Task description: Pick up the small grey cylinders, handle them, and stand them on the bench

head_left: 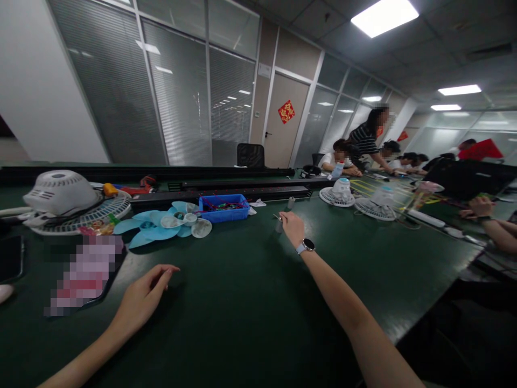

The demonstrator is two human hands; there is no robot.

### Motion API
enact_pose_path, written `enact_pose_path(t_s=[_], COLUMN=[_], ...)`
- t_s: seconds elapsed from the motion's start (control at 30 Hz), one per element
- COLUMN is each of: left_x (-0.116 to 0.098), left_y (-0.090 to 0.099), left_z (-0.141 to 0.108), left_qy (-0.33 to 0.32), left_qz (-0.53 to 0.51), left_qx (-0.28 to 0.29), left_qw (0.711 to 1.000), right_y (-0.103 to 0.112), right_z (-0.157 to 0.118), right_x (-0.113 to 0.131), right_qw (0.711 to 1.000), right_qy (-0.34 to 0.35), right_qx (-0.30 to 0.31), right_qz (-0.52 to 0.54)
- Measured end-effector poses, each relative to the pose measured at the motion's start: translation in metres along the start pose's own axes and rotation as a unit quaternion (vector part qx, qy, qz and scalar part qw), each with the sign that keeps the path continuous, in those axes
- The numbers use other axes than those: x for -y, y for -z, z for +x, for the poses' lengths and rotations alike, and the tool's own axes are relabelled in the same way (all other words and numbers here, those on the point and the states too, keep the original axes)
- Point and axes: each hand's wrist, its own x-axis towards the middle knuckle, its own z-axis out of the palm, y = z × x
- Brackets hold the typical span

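Thin piece (276, 216) is protruding from the pinching right hand (292, 226), beside grey cylinder (278, 227). Left hand (145, 293) is showing loosely parted fingers.

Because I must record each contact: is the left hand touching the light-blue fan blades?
No, the left hand is apart from the light-blue fan blades, with green tabletop showing between them.

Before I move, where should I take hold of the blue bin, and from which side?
On the blue bin, probably pinch the rim midway along the near long wall, coming from above on your side: that wall faces you largely uncovered, while blue fan blades crowd its left end and wires lie inside.
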Motion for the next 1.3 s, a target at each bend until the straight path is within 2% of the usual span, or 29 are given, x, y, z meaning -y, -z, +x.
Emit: enact_pose_path(t_s=[0.33, 0.53, 0.63, 0.77, 0.83, 0.93, 1.07, 1.13, 1.2, 1.3], left_x=[0.001, 0.001, -0.004, -0.005, -0.005, -0.015, -0.048, -0.063, -0.074, -0.08], left_y=[0.0, -0.002, -0.001, 0.001, 0.001, -0.003, -0.012, -0.018, -0.023, -0.029], left_z=[0.001, 0.001, -0.001, -0.001, -0.001, -0.005, -0.017, -0.022, -0.024, -0.022], left_qy=[-0.009, -0.004, -0.015, -0.013, -0.008, -0.011, -0.05, -0.089, -0.123, -0.148], left_qz=[0.011, 0.009, 0.007, 0.007, 0.006, -0.002, -0.024, -0.024, -0.029, -0.028], left_qx=[0.005, 0.008, 0.011, 0.012, 0.001, -0.021, -0.037, -0.043, -0.041, -0.04], left_qw=[1.0, 1.0, 1.0, 1.0, 1.0, 1.0, 0.998, 0.995, 0.991, 0.988], right_y=[0.004, -0.001, -0.006, -0.003, 0.002, 0.01, 0.017, 0.02, 0.021, 0.02], right_z=[-0.003, -0.015, -0.02, -0.02, -0.02, -0.031, -0.068, -0.088, -0.102, -0.11], right_x=[0.007, 0.011, 0.006, 0.006, 0.019, 0.061, 0.135, 0.16, 0.171, 0.173], right_qw=[0.998, 1.0, 0.998, 0.99, 0.985, 0.968, 0.894, 0.859, 0.84, 0.824], right_qy=[0.015, -0.005, -0.031, -0.101, -0.099, -0.029, 0.096, 0.13, 0.14, 0.134], right_qx=[0.036, -0.001, -0.012, 0.022, 0.032, 0.06, 0.163, 0.207, 0.229, 0.245], right_qz=[-0.042, 0.017, 0.057, 0.095, 0.136, 0.241, 0.407, 0.451, 0.472, 0.493])
